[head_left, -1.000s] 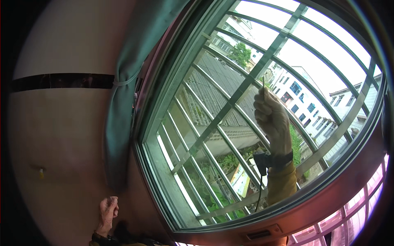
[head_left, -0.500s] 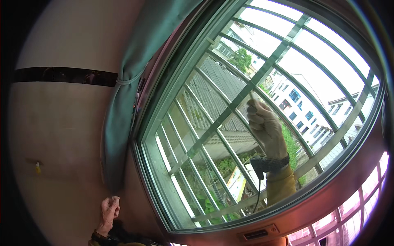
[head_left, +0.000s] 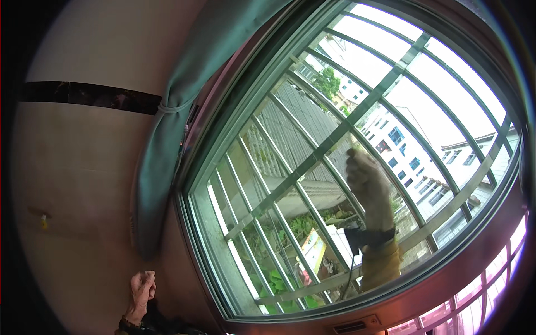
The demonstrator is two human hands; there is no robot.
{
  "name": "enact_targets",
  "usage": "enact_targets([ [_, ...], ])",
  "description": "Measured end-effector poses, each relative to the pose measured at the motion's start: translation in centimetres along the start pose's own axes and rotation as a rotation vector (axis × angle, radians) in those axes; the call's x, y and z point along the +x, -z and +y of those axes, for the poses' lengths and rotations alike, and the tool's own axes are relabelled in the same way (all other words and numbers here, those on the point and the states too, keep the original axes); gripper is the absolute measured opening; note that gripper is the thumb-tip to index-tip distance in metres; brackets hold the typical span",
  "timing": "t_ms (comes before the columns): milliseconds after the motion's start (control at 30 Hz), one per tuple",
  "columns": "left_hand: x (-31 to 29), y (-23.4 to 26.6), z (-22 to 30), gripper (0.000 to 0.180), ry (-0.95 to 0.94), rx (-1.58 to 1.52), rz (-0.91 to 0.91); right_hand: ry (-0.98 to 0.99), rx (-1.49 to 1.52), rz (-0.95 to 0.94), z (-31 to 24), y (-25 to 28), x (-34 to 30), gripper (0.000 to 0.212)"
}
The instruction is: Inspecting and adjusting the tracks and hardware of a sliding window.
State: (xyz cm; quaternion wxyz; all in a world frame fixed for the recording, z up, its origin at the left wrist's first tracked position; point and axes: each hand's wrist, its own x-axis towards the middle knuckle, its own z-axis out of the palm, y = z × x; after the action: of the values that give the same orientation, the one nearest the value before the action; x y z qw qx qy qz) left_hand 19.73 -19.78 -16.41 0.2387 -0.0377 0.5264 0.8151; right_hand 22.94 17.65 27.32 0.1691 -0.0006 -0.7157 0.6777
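Observation:
My right hand is raised in front of the barred window, smeared by motion, its fingers curled together. What they pinch, if anything, is too blurred to make out. A black strap with a small black box and a cable circles that wrist, above a mustard sleeve. Low on the left, my left hand is closed near the brown wall, below the hanging end of the teal curtain. Whether its fingers hold anything is hidden. A dark band rings the left wrist.
A tie gathers the curtain beside the window frame. Metal bars cross the window; roofs, plants and a white building lie beyond. A dark tile strip runs along the wall, and a small yellow item hangs there.
My right hand has moved slightly down and right across the window and become more blurred. My left hand has shifted a little left and down, still closed. The view has tilted slightly.

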Motion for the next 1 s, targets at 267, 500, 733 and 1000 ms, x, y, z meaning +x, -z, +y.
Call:
enact_targets([
  [267,0.3,0.0,0.2,0.022,-0.014,0.019,0.020,-0.053,-0.027,0.034,2.0,-0.8,1.0,0.019],
  [500,1.0,-0.9,0.7,0.022,-0.043,0.037,-0.005,-0.169,-0.330,0.054,6.0,-0.5,-1.3,0.016],
  [733,2.4,-0.8,0.0,0.022,-0.036,0.049,-0.057,-0.045,0.058,0.015,-0.9,-0.5,-0.3,0.017],
  [1000,3.1,-2.0,0.5,0.021,0.002,0.085,-0.081,0.241,0.037,0.347,-5.6,-0.6,-3.6,0.016],
])
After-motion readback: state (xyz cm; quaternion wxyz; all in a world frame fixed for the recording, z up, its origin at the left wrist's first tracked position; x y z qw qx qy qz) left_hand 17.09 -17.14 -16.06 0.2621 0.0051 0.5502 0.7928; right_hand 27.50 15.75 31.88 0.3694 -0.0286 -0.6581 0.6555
